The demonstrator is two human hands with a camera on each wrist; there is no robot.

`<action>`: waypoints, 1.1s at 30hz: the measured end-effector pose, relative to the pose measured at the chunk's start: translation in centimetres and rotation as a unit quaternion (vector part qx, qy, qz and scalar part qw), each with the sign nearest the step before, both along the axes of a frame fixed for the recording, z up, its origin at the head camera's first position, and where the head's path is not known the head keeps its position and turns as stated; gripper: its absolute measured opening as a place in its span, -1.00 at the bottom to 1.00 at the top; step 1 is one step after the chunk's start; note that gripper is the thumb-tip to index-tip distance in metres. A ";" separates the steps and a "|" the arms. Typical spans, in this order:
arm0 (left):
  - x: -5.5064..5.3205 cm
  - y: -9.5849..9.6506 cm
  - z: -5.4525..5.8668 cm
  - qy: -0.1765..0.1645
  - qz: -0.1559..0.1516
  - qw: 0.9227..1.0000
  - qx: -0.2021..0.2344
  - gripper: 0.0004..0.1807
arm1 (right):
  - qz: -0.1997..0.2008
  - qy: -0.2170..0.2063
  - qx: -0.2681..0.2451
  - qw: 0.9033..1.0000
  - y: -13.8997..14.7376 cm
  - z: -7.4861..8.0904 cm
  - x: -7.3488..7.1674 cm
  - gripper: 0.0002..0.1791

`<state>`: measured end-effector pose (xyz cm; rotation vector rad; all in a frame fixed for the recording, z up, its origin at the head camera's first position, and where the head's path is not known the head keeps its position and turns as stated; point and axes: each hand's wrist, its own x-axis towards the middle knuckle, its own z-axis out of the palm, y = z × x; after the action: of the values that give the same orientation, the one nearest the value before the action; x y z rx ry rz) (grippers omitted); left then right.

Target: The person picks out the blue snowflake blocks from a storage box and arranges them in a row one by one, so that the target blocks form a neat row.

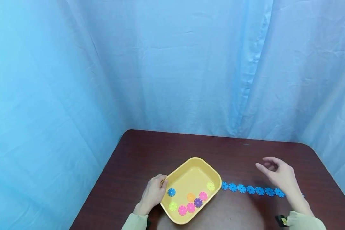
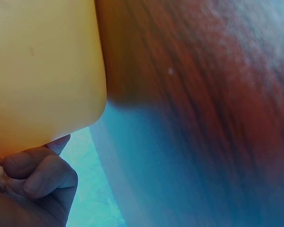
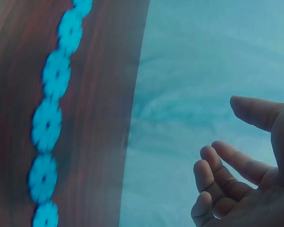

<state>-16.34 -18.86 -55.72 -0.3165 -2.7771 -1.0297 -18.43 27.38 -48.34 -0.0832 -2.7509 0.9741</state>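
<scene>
My left hand [image 1: 153, 194] grips the left rim of a yellow plastic tray [image 1: 180, 171], fingers curled at its edge. In the left wrist view the tray's outer side [image 2: 47, 71] fills the upper left, above the curled fingers [image 2: 47, 175]. Inside lie several notched flower discs: a blue disc [image 1: 171, 192], a purple disc [image 1: 198, 202], an orange disc [image 1: 191, 197], plus pink and yellow-green ones. My right hand [image 1: 281, 175] hovers over a row of linked blue discs [image 1: 250, 189], its thumb and fingers apart with nothing between them.
The blue row runs from the tray's right corner toward the right side of the dark brown table [image 1: 161, 147]. A light blue curtain [image 1: 175, 80] hangs behind and along both sides of the table.
</scene>
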 end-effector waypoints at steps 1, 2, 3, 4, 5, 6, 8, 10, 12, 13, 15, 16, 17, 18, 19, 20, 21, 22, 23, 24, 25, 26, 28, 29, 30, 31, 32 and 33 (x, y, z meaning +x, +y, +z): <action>0.0 0.0 0.0 0.000 0.000 1.000 0.000 -0.82 | 0.004 0.004 -0.002 1.000 -0.6 0.1 -0.1 -0.36; 0.0 0.0 0.0 0.000 0.000 1.000 -0.001 -0.82 | 0.008 0.008 -0.005 1.000 -1.1 0.3 -0.3 -0.37; 0.0 0.0 0.0 0.000 0.000 1.000 -0.001 -0.82 | 0.011 0.014 -0.006 1.000 -1.6 0.4 -0.5 -0.38; 0.0 0.0 0.0 0.000 0.000 1.000 -0.001 -0.82 | 0.015 0.018 -0.007 1.000 -2.0 0.6 -0.6 -0.38; 0.0 0.0 0.0 0.001 0.000 1.000 0.000 -0.82 | 0.018 0.022 -0.008 1.000 -2.5 0.7 -0.8 -0.39; 0.1 0.1 -0.1 0.001 0.001 1.000 0.000 -0.82 | 0.022 0.025 -0.011 0.999 -2.9 0.9 -0.9 -0.39; 0.0 0.1 0.0 0.000 0.001 1.000 0.000 -0.81 | 0.030 0.030 -0.014 0.999 -3.7 1.1 -1.2 -0.38; 0.0 0.1 0.0 0.000 0.000 1.000 0.000 -0.81 | 0.037 0.032 -0.017 0.999 -4.7 1.2 -1.5 -0.39; 0.0 0.1 0.0 0.000 0.001 1.000 -0.002 -0.80 | 0.047 0.034 -0.019 0.998 -5.8 1.1 -1.8 -0.40; -0.1 0.1 0.1 0.000 0.000 1.000 -0.002 -0.80 | 0.053 0.034 -0.019 0.998 -6.4 1.0 -1.9 -0.40; -0.1 0.1 0.1 0.002 0.001 1.000 -0.002 -0.81 | 0.067 0.031 -0.022 0.997 -7.7 0.8 -2.1 -0.40; -0.1 0.1 0.0 0.002 0.001 1.000 -0.003 -0.81 | 0.074 0.030 -0.024 0.996 -8.4 0.6 -2.2 -0.41; -0.1 0.1 0.0 0.003 0.001 1.000 -0.004 -0.81 | 0.082 0.029 -0.025 0.996 -9.1 0.4 -2.3 -0.42; -0.2 0.1 0.0 0.003 0.001 1.000 -0.004 -0.81 | 0.089 0.027 -0.028 0.995 -9.8 0.3 -2.3 -0.43; -0.1 0.1 0.0 0.003 0.002 1.000 -0.005 -0.81 | 0.096 0.026 -0.031 0.995 -10.4 0.1 -2.3 -0.44; -0.1 0.1 -0.1 0.004 0.003 1.000 -0.006 -0.81 | 0.102 0.025 -0.034 0.994 -11.0 0.0 -2.3 -0.46; -0.1 0.1 -0.1 0.006 0.003 1.000 -0.007 -0.81 | 0.108 0.024 -0.037 0.993 -11.6 -0.1 -2.3 -0.48; -0.1 0.1 -0.1 0.007 0.003 1.000 -0.008 -0.82 | 0.113 0.023 -0.038 0.993 -12.1 -0.2 -2.3 -0.50; -0.1 0.1 -0.1 0.008 0.004 1.000 -0.008 -0.82 | 0.116 0.022 -0.041 0.992 -12.6 -0.3 -2.3 -0.51; -0.1 0.1 -0.2 0.010 0.005 1.000 -0.008 -0.82 | 0.120 0.022 -0.042 0.992 -13.1 -0.3 -2.3 -0.52; -0.1 0.1 -0.2 0.011 0.005 1.000 -0.009 -0.82 | 0.122 0.021 -0.041 0.991 -13.6 -0.3 -2.3 -0.53; -0.1 0.1 -0.2 0.013 0.005 1.000 -0.009 -0.82 | 0.125 0.020 -0.043 0.991 -14.0 -0.4 -2.3 -0.54; -0.1 0.1 -0.2 0.014 0.005 1.000 -0.009 -0.83 | 0.131 0.019 -0.045 0.990 -14.8 -0.5 -2.4 -0.56; -0.1 0.1 -0.2 0.015 0.005 1.000 -0.009 -0.83 | 0.134 0.018 -0.046 0.990 -15.2 -0.6 -2.4 -0.56; -0.1 0.0 -0.2 0.016 0.004 1.000 -0.009 -0.83 | 0.138 0.018 -0.048 0.989 -15.5 -0.6 -2.5 -0.57; -0.1 0.0 -0.2 0.017 0.004 1.000 -0.010 -0.83 | 0.143 0.016 -0.052 0.988 -15.9 -0.7 -2.5 -0.58; -0.1 -0.1 -0.2 0.017 0.004 1.000 -0.010 -0.83 | 0.148 0.014 -0.055 0.987 -16.3 -0.9 -2.5 -0.58; -0.1 -0.1 -0.2 0.018 0.004 1.000 -0.010 -0.83 | 0.152 0.011 -0.059 0.987 -16.6 -1.0 -2.6 -0.58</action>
<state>-16.44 -18.95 -55.91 -0.3220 -2.7568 -0.9853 -21.02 10.76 -49.34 0.3352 -2.7333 1.2041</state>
